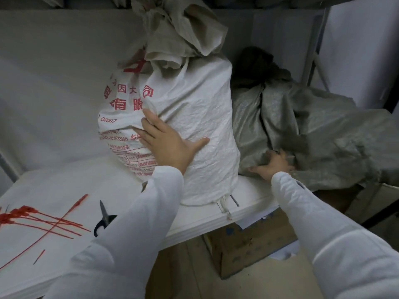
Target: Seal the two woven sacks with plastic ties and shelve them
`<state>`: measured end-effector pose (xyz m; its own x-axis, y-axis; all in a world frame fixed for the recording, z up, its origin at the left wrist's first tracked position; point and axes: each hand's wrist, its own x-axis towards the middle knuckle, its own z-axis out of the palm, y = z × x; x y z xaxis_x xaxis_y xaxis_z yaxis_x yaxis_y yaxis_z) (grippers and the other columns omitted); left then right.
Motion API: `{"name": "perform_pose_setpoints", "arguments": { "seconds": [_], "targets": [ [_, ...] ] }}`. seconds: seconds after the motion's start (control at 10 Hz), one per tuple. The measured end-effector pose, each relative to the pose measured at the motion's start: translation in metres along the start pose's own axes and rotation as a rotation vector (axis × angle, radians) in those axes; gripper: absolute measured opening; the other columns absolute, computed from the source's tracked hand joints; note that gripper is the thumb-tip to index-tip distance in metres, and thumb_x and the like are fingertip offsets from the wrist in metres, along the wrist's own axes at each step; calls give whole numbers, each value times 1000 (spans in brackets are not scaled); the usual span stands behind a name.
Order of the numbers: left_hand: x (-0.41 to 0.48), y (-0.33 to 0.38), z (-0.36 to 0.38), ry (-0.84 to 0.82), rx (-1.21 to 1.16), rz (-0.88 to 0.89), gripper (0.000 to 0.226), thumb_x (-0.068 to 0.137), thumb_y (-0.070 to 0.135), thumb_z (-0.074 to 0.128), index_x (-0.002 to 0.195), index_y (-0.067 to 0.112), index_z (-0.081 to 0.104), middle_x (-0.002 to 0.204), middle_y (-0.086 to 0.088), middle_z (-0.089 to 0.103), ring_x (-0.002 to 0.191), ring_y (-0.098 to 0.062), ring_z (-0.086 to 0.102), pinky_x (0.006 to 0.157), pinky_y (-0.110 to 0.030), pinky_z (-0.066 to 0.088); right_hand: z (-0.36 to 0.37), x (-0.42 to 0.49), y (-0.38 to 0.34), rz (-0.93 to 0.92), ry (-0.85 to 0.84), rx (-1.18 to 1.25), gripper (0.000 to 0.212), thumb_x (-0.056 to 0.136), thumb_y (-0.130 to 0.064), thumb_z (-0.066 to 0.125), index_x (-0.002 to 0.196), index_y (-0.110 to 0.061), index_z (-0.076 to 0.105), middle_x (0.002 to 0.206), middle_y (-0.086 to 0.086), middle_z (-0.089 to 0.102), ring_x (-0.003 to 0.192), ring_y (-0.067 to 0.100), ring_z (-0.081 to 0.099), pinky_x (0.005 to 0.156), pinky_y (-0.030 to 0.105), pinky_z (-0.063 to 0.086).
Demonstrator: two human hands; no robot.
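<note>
The crumpled neck of the white woven sack with red print (194, 117) runs past the top edge. The left hand (170, 145) covers part of its lettering. Fingers of the right hand (273, 167) vanish into folds of the grey-green woven sack (323, 137). The bundle of red plastic ties (32, 219) is cut off at the left edge. A white sleeve (129, 244) hides part of the black-handled scissors (105, 214).

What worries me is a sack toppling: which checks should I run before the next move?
1. White sack upright: ok, left hand presses flat against it.
2. White sack clear of the shelf edge: not ok, its base sits at the front edge.
3. White sack's neck tied: cannot tell, bunched, no tie visible.
4. Grey sack sealed: cannot tell, it lies slumped.
5. Right hand grip on grey sack: cannot tell, fingers sink into folds.
6. Red ties and scissors on shelf: ok.
</note>
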<state>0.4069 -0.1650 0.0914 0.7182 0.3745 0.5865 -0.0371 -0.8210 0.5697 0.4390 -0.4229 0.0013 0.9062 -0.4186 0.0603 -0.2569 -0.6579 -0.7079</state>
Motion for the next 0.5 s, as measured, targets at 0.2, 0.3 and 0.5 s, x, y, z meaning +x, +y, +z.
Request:
{"name": "perform_pose_setpoints", "arguments": {
  "seconds": [0.2,0.3,0.5],
  "targets": [
    [-6,-16,-23,-122,4,-50,159,48,76,77,147,2,-22,158,-25,2,146,-44,1,120,-53,9,-31,-40,-4,-158,-94,25,89,70,-31,84,144,-15,38,154,9,29,140,28,30,111,35,30],
    [-16,-31,-55,-231,9,-32,150,56,66,81,150,12,-22,160,-21,-5,147,-40,-3,120,-52,11,-42,-76,-36,-223,-159,28,85,71,-31,83,143,-13,41,149,12,36,135,30,38,107,36,35],
    [-27,-36,-120,-254,161,109,119,68,57,77,154,16,8,160,-15,14,147,-34,16,115,-53,24,-60,-140,-100,-476,-180,107,67,77,-31,78,135,-16,48,143,5,44,129,23,45,104,38,42]
  ]
}}
